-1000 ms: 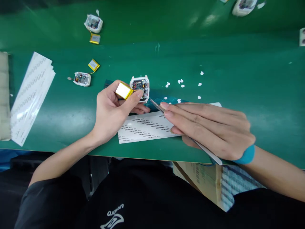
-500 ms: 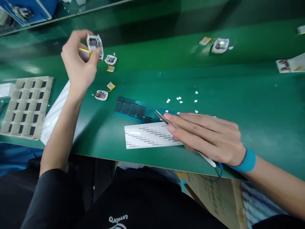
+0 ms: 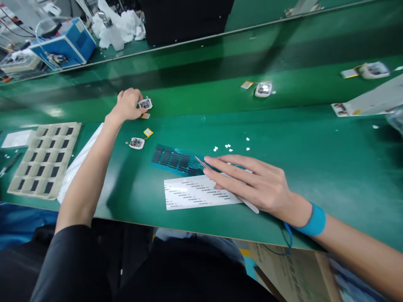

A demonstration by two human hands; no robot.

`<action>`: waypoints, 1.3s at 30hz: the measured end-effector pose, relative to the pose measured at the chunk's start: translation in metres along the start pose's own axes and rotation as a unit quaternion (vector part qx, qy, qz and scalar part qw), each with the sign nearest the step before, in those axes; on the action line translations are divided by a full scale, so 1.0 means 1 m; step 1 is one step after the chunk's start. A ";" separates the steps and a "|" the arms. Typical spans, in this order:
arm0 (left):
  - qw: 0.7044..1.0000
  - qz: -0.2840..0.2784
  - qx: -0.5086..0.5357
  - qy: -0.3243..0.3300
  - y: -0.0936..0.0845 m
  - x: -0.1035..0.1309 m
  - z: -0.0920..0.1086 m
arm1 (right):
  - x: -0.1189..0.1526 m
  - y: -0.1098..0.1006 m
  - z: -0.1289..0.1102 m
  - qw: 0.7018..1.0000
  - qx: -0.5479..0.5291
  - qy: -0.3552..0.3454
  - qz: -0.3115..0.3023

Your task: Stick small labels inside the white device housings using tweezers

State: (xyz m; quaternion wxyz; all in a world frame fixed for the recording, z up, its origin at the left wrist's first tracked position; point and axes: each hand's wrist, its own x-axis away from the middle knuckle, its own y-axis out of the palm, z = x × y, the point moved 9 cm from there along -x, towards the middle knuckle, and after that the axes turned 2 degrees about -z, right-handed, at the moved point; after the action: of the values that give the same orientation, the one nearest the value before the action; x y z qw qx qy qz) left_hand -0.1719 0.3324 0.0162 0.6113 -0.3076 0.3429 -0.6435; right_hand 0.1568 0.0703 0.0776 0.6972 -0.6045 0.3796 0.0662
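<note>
My left hand reaches to the far side of the green bench, thumb and fingers closed about the edge of a small white watch-like housing with electronics inside. A yellow-edged battery lies just below it. Nearer me sits another open housing, wired to its own battery. My right hand is closed on metal tweezers, their tips pointing left. It hovers or rests over a white printed strip; contact is unclear. Beside the tips lies a blue-green sheet of dark strips.
Small white stickers dot the bench. A beige compartment tray and a white sheet lie left. Housings with batteries stand at the back right. A blue box is on the raised shelf. A blue wrist strap trails a cord.
The view has tilted up and turned right. My left hand has lowered from mid-air to the housing at the back; the housing and battery it held up are no longer distinguishable. Tweezers remain held.
</note>
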 end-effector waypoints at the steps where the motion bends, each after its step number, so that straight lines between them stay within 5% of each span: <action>1: 1.000 0.007 0.007 0.001 0.001 0.001 0.006 | 0.000 -0.001 0.002 1.000 -0.002 0.006 0.010; 5: 0.986 -0.010 0.163 0.037 0.031 0.049 0.067 | 0.006 -0.005 0.013 0.996 -0.045 0.051 0.063; 9: 0.922 -0.127 0.358 0.072 0.076 0.141 0.152 | 0.012 -0.012 0.021 0.988 -0.046 0.108 0.104; 12: 0.883 -0.203 0.422 0.041 0.099 0.190 0.185 | 0.010 -0.010 0.017 0.990 -0.009 0.120 0.070; 15: 0.864 -0.220 0.452 0.000 0.110 0.209 0.188 | 0.006 -0.004 0.009 0.994 0.002 0.105 0.028; 25: 0.891 -0.093 0.444 -0.023 0.105 0.220 0.174 | 0.009 0.004 0.009 0.988 -0.031 0.146 0.035; 35: 0.950 -0.045 0.300 0.074 0.092 0.227 0.180 | 0.011 0.012 0.008 0.985 -0.066 0.161 -0.002; 39: 0.951 -0.029 0.294 0.094 0.089 0.230 0.182 | 0.014 0.015 0.006 0.988 -0.075 0.135 -0.020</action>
State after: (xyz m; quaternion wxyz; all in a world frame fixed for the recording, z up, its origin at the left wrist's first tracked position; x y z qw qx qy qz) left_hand 0.0135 0.0892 0.0426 0.6209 -0.0619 0.1858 -0.7591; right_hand 0.1613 0.0747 0.0568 0.5935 -0.6660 0.4520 -0.0011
